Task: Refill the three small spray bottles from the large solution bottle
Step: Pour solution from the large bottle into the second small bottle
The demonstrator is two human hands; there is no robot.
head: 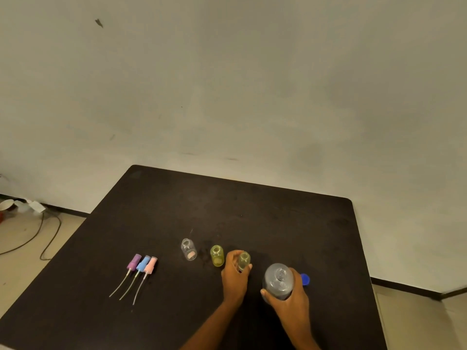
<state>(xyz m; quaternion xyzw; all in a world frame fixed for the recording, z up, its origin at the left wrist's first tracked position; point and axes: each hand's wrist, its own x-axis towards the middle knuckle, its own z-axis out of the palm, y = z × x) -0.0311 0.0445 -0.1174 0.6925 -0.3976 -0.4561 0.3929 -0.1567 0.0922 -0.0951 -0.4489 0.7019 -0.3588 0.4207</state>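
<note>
Three small open bottles stand in a row on the black table [227, 203]. The clear small bottle [188, 249] is on the left and the yellow-green small bottle [217, 255] is in the middle. My left hand [235, 276] is wrapped around the third small bottle [244, 260] on the right. My right hand [288, 299] grips the large clear solution bottle [278, 280], which stands upright and uncapped beside it. Its blue cap [305, 279] lies just right of it.
Three spray heads with dip tubes, purple [133, 261], blue [143, 263] and pink [150, 265], lie side by side at the left. A wall rises behind the table. On the floor at far left lie a cable [50, 238] and a bowl [7, 204].
</note>
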